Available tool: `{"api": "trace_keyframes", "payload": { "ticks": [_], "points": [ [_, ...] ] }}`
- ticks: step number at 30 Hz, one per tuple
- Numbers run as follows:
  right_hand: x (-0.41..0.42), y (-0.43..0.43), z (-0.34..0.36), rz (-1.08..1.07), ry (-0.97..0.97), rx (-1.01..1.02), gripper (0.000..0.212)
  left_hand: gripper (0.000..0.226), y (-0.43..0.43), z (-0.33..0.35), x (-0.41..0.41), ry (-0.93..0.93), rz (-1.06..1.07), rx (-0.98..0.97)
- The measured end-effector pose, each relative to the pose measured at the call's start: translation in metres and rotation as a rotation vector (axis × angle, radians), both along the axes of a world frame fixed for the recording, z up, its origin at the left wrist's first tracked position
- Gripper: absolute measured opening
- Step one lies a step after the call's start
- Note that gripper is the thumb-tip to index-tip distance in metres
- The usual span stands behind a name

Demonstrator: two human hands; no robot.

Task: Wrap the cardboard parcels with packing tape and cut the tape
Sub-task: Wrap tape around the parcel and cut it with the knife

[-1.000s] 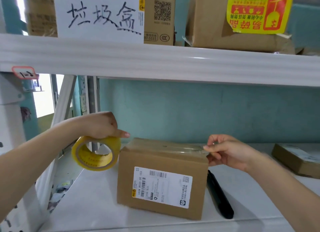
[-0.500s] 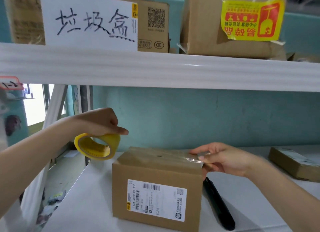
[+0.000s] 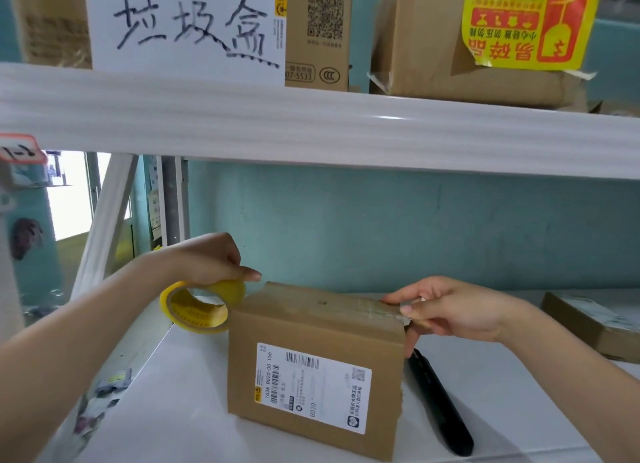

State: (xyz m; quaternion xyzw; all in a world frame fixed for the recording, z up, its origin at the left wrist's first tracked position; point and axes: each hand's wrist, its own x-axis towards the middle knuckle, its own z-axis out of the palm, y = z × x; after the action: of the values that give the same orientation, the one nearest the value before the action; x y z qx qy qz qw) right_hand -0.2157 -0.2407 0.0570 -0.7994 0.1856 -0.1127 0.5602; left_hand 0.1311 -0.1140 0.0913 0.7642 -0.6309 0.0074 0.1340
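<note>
A brown cardboard parcel (image 3: 311,331) with a white shipping label stands on the white shelf (image 3: 180,410). My left hand (image 3: 211,260) grips a yellow roll of packing tape (image 3: 201,306) at the parcel's upper left corner. A clear strip of tape (image 3: 377,306) lies across the parcel's top. My right hand (image 3: 450,310) pinches the strip's end at the parcel's upper right corner. A black pen-shaped cutter (image 3: 440,403) lies on the shelf just right of the parcel, under my right hand.
A flat cardboard parcel (image 3: 588,320) lies at the shelf's right end. The upper shelf beam (image 3: 311,126) runs overhead and carries boxes, one with a handwritten white sign (image 3: 187,29), another with a yellow sticker (image 3: 526,26). The teal wall stands close behind.
My left hand brought the tape roll down against the parcel's upper left corner. My right hand kept hold of the tape end at the right corner.
</note>
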Motion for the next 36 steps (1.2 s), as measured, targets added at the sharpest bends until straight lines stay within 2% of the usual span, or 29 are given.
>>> {"api": "trace_keyframes", "payload": {
  "ticks": [3, 10, 17, 23, 26, 29, 32, 36],
  "points": [
    [-0.002, 0.000, 0.000, 0.006, -0.004, 0.018, 0.035, 0.065, -0.003, 0.008, -0.003, 0.025, -0.008, -0.009],
    [-0.005, -0.001, -0.004, -0.017, -0.059, 0.115, 0.039, 0.056, -0.001, -0.005, -0.001, 0.088, -0.008, 0.126],
    [-0.003, 0.002, 0.000, -0.061, 0.014, 0.083, 0.031, 0.056, 0.015, -0.003, -0.010, 0.155, 0.006, 0.120],
    [0.000, 0.003, 0.004, -0.114, 0.129, -0.061, 0.039, 0.056, 0.023, 0.025, -0.020, 0.041, 0.041, 0.081],
    [0.000, 0.008, 0.008, -0.092, 0.221, -0.196, 0.041, 0.058, 0.019, 0.044, -0.028, -0.027, 0.041, 0.069],
    [0.001, 0.012, 0.011, -0.075, 0.268, -0.242, 0.040, 0.060, 0.017, 0.058, -0.034, -0.074, 0.049, 0.086],
    [-0.003, 0.014, 0.009, -0.060, 0.248, -0.185, 0.043, 0.061, 0.021, 0.061, -0.037, -0.088, 0.072, 0.143],
    [-0.005, 0.012, -0.005, -0.045, 0.126, 0.038, 0.045, 0.060, 0.038, 0.039, -0.036, -0.028, 0.113, 0.158]
  ]
}}
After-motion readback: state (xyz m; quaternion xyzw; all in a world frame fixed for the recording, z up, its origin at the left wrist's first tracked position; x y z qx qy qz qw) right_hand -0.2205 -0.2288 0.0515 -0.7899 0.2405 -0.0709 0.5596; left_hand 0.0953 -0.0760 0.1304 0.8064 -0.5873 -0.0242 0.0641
